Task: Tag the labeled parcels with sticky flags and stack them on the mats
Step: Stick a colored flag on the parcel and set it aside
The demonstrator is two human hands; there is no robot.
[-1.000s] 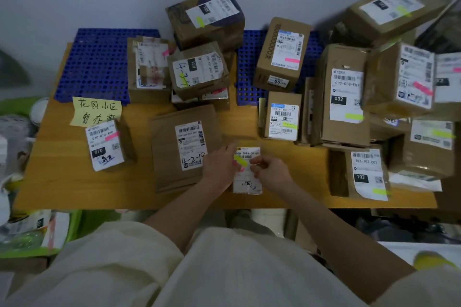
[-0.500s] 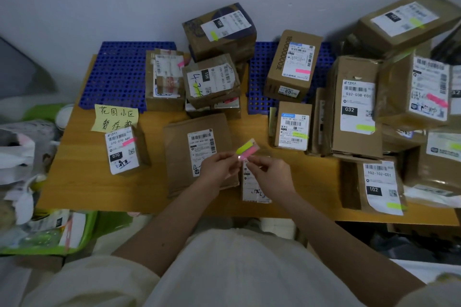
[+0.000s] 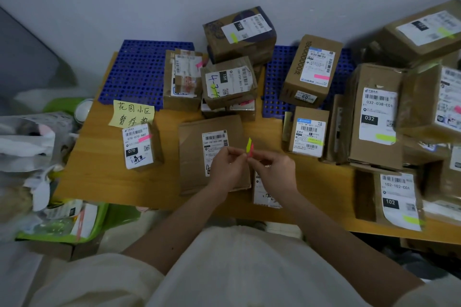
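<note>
1. Peeling a flag looks like the step going on now. Both hands are held up over the brown wooden desk (image 3: 104, 182), close to the front edge.
2. The left hand (image 3: 228, 166) pinches the little pad of yellow and pink sticky paper flags (image 3: 249, 148) at its bottom end. The pad stands almost straight up.
3. The right hand (image 3: 275, 169) pinches the same pad from the other side, fingertips touching it. I cannot tell if one flag has come loose yet.
4. Just under the left hand lies the big flat brown cardboard parcel with a white label (image 3: 212, 154). I see no flag on its label, though the hand hides part of it.
5. Under the right hand lies a small flat white-labelled parcel (image 3: 264, 193), near the desk's front edge. It is partly hidden, so I cannot tell if it has a flag.
6. Many other brown boxes nearby already wear a yellow or pink flag.
7. The next move, I think, is to pull one flag off the pad and press it flat on a bare label.
8. After that, the parcel should go on a blue plastic mat with holes (image 3: 142, 70) at the back of the desk. The left mat has lots of room.
</note>
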